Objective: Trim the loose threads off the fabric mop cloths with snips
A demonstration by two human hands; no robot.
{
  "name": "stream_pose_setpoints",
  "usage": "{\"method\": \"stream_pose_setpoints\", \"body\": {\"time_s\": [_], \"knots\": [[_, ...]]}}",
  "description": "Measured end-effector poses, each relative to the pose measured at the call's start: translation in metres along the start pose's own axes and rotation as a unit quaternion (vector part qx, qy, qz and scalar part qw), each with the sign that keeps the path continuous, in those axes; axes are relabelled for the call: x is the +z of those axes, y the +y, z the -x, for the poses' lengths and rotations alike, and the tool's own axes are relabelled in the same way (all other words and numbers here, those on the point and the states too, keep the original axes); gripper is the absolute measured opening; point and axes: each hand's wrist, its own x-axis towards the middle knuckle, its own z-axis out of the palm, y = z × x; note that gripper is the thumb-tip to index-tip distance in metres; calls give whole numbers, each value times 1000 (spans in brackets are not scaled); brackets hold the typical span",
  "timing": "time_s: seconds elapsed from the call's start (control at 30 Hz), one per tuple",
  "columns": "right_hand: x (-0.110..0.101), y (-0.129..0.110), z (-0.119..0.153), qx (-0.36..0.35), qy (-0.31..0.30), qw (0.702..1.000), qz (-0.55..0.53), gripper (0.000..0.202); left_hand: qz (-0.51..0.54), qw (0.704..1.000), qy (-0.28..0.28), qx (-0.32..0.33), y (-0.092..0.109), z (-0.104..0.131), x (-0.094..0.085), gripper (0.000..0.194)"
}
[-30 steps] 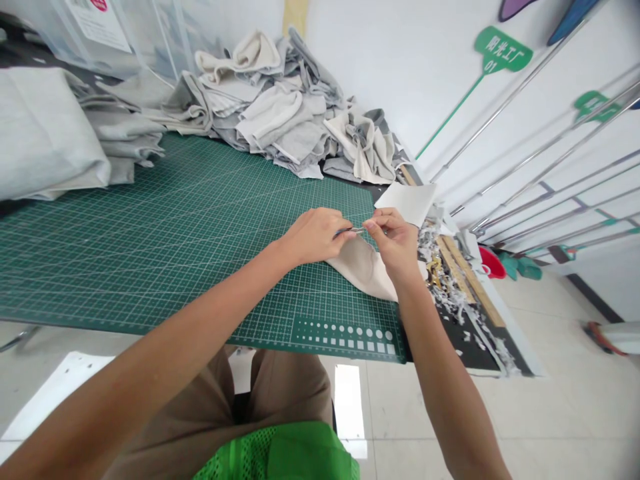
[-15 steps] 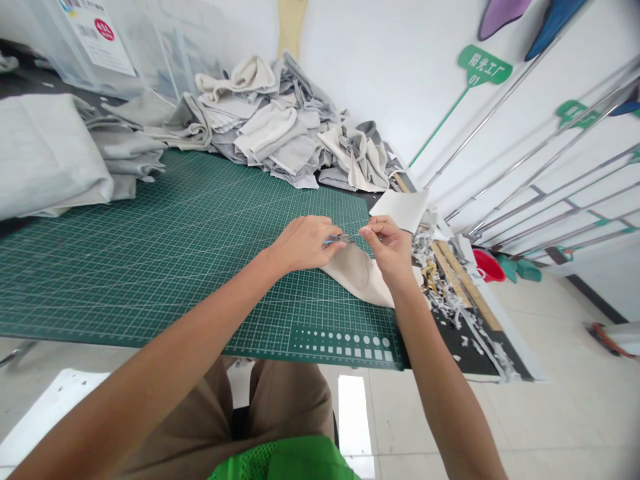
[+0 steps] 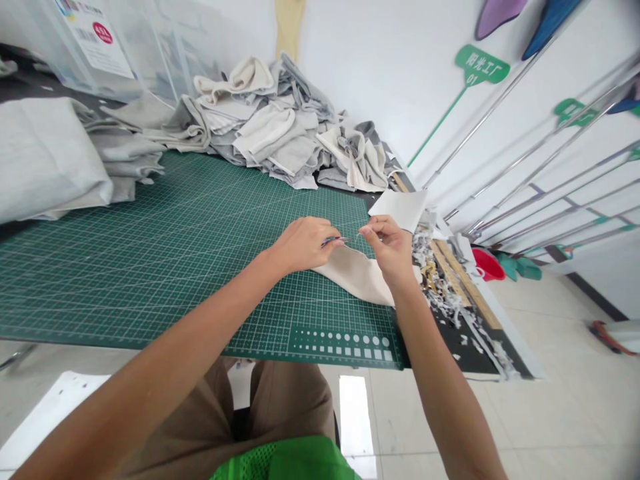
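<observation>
My left hand (image 3: pixel 307 244) is closed round a small metal tool (image 3: pixel 334 240), whose thin tip points right. Facing it, my right hand (image 3: pixel 390 245) is pinched with its fingertips together; what they hold is too small to name. A cream piece of fabric (image 3: pixel 355 277) lies on the green cutting mat (image 3: pixel 210 220), below and between the hands, and runs under my right wrist.
Grey and cream fabric pieces (image 3: pixel 280 127) are heaped behind, beside a clear plastic box (image 3: pixel 150 47). Folded fabric (image 3: pixel 50 157) lies at left. Scraps (image 3: pixel 450 303), wooden strips (image 3: pixel 465 283) and a white sheet (image 3: pixel 400 208) are at right. Long-handled poles (image 3: pixel 500 140) lean on the wall.
The fabric's left end has shifted slightly left and its grey patch no longer shows. The tool's tip looks narrower. Both hands are almost where they were.
</observation>
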Motion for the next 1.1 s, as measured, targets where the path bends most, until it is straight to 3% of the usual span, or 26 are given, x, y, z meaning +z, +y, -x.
{"method": "stream_pose_setpoints", "body": {"time_s": [0.27,0.5,0.6,0.67,0.77,0.93,1.1], "knots": [[-1,6,-1,17,22,999,-26,18,13,999,16,-50,-14,1,-11,27],[-8,3,5,50,56,997,-26,22,93,969,133,-184,-41,8,0,29],[-36,-19,19,23,59,998,19,19,106,956,136,-236,-54,13,4,30],[-67,-33,32,1,42,992,121,17,106,950,146,-254,-61,16,6,30],[-121,-40,54,-3,21,959,284,19,112,940,160,-278,-68,17,8,31],[-193,-18,86,23,-33,894,446,27,127,935,154,-293,-69,18,12,29],[-211,8,106,74,-77,864,493,28,132,933,146,-301,-68,19,11,28]]}}
